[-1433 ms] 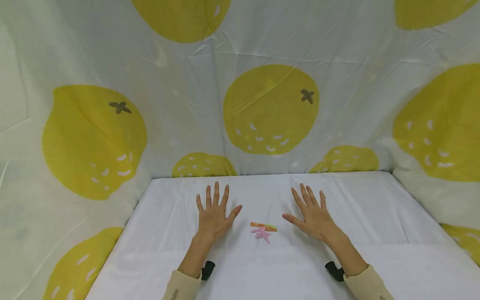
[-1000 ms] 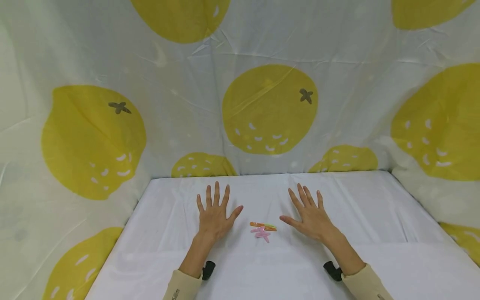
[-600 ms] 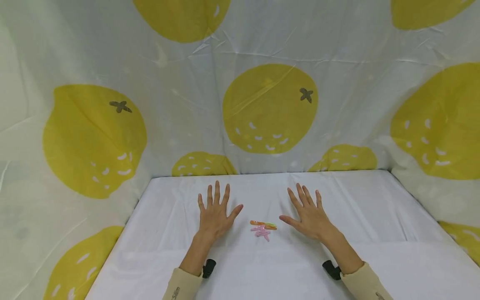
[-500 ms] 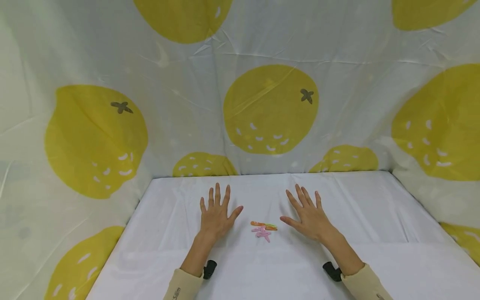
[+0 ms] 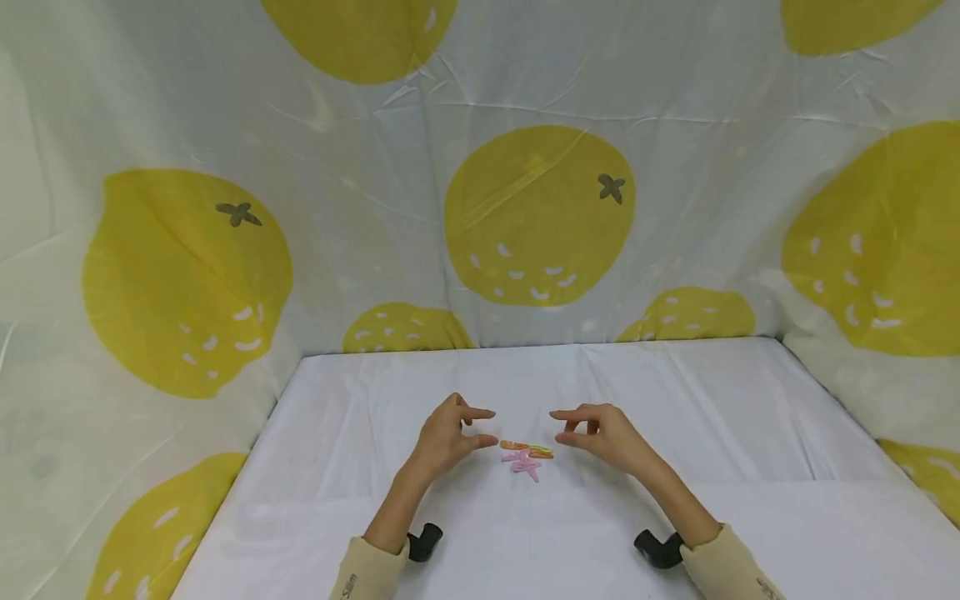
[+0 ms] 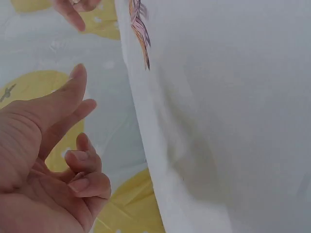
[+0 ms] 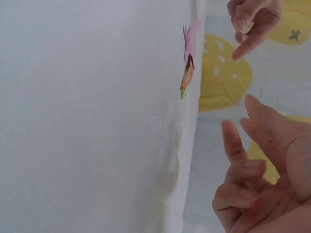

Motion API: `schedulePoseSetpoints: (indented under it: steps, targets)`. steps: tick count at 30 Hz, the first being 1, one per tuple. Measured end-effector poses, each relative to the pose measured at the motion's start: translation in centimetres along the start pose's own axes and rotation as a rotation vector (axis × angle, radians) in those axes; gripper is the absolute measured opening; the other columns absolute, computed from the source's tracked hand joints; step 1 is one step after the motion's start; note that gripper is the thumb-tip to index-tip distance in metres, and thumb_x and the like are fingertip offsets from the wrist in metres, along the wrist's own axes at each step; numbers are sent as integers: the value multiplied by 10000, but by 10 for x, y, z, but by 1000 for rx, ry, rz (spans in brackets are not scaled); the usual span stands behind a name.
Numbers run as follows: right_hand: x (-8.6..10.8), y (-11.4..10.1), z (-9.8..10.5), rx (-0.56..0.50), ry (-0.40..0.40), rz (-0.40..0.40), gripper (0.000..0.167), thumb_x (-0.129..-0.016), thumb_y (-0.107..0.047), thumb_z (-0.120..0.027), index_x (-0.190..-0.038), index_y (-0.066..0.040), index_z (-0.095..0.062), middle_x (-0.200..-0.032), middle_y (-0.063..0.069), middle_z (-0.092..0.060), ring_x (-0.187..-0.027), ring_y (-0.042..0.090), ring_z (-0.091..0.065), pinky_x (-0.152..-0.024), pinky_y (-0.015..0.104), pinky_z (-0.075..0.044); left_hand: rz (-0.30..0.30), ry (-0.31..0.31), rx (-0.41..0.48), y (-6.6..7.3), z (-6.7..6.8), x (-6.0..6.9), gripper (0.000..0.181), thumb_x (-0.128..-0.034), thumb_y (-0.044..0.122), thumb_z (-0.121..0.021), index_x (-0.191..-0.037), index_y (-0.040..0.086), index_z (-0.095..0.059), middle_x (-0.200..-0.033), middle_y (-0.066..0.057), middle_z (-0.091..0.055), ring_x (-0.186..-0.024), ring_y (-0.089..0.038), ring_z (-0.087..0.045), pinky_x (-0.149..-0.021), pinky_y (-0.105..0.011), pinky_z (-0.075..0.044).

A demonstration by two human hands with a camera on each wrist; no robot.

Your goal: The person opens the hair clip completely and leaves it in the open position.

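Left hand (image 5: 444,437): I saw thumb and forefinger parted, narrow gap, nothing held.
Right hand (image 5: 611,435): same, nothing held.
Clips (image 5: 525,467): pink, orange, green heap lay on the white cloth (image 5: 697,408) between the hands, nearer the left thumb.
Change: flat, spread fingers had become pincer shapes.
Meaning: I judged them readied for small pieces; none lifted.

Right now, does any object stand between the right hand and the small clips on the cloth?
Nothing visible stands in the way: only white cloth shows between the right hand and the clips. The left hand is on their other side.
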State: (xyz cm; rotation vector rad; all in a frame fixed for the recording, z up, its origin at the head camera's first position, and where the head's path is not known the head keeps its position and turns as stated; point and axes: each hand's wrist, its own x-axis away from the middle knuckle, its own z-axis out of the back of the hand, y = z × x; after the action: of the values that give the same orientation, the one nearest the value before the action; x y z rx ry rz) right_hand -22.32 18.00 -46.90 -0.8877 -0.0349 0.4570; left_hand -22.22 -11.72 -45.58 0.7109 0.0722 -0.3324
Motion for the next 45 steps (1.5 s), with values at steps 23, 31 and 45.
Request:
schedulePoseSetpoints:
  steps: [23, 31, 45]
  targets:
    - [-1, 13, -30, -294, -134, -116, 225, -865, -159, -836, -1082, -98, -828, -693, 87, -705, -569, 38, -292, -520, 198, -256, 32, -111, 129, 3, -27, 0, 273, -704, 99, -947, -959, 82, -850, -632, 45, -421, -625, -84, -344, -552, -196, -259]
    - [0, 17, -39, -277, -121, -71, 203, -868, -162, -834, -1059, -90, -833, -680, 170, -695, -545, -3, -269, -497, 180, -241, 50, -125, 144, 8, -33, 3, 223, -699, 74, -943, -905, 82, -856, -642, 20, -507, -619, -91, -379, -538, -208, -287]
    - [1, 7, -47, -161, -29, -113, 105, -823, -141, -872, -919, -102, -855, -604, 64, -658, -517, -10, -369, -483, 165, -278, 67, -141, 142, 9, -38, 4, 167, -692, 88, -948, -827, 76, -851, -667, 16, -589, -645, -74, -427, -552, -209, -332]
